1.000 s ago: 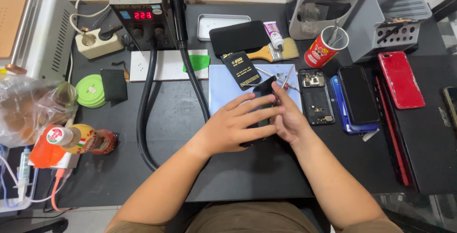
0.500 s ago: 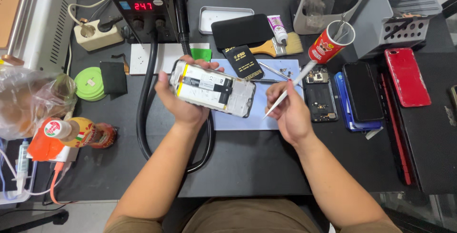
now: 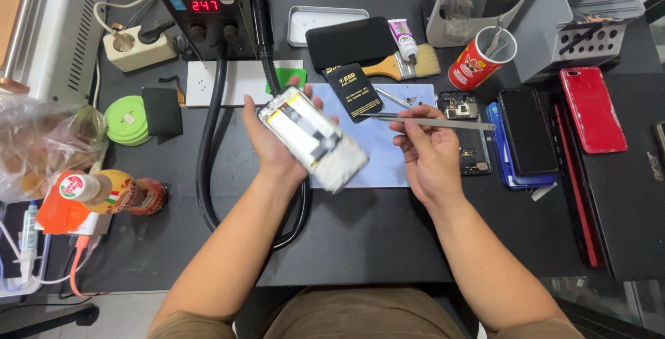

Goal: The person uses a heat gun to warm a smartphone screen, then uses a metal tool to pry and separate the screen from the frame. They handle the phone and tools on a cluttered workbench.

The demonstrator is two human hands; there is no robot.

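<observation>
My left hand (image 3: 271,146) holds an opened phone (image 3: 313,137) above the desk, its bare white inside facing up and tilted down to the right. My right hand (image 3: 428,152) grips metal tweezers (image 3: 433,122), which lie level and point to the right. Under both hands a pale blue work mat (image 3: 388,148) lies on the black desk. A small black card (image 3: 355,92) rests at the mat's top edge.
A hot-air station (image 3: 201,8) with a red display stands at the back left, its black hose (image 3: 208,166) looping beside my left arm. Several phones (image 3: 528,131), one of them red (image 3: 592,109), lie right. A brush (image 3: 402,66), red cup (image 3: 478,62), green tape rolls (image 3: 128,121) and bottle (image 3: 118,193) sit around.
Both hands came apart from over the mat. My left hand lifted the opened phone and has now tilted it rightward. My right hand took up the tweezers and turned them level.
</observation>
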